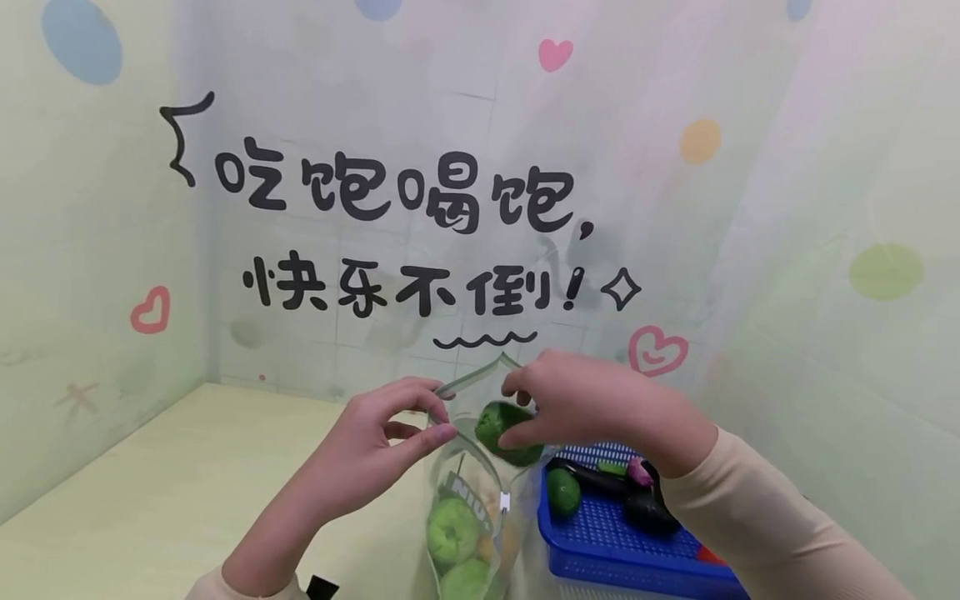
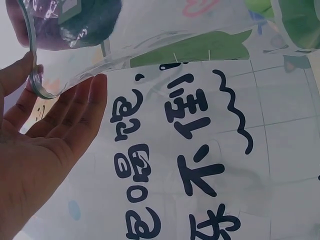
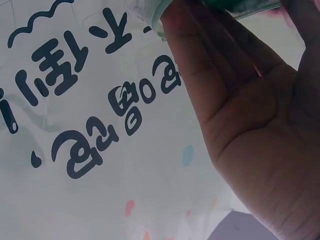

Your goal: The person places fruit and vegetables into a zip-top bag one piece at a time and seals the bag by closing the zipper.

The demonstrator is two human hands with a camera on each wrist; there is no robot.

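A clear zip bag [image 1: 480, 377] stands upright with its mouth spread. My left hand [image 1: 375, 442] pinches the left side of its rim between thumb and fingers; the left wrist view shows the clear rim [image 2: 34, 75] running between them. At the mouth, my right hand [image 1: 573, 400] grips a dark green avocado [image 1: 497, 423], thumb on the near side. Whether the avocado is fully within the rim, I cannot tell. Lower in the bag are green apples [image 1: 453, 531] and something orange, partly hidden. In the right wrist view, my palm [image 3: 260, 115] covers most of the held avocado.
Right of the bag is a blue basket [image 1: 600, 568] holding a long dark eggplant [image 1: 596, 478], a green fruit [image 1: 562, 492], a blackish rounded item [image 1: 651, 511] and a pink-purple piece [image 1: 640, 472]. My right forearm hangs over it. A printed wall sheet [image 1: 360, 333] rises behind the pale table [image 1: 337, 475].
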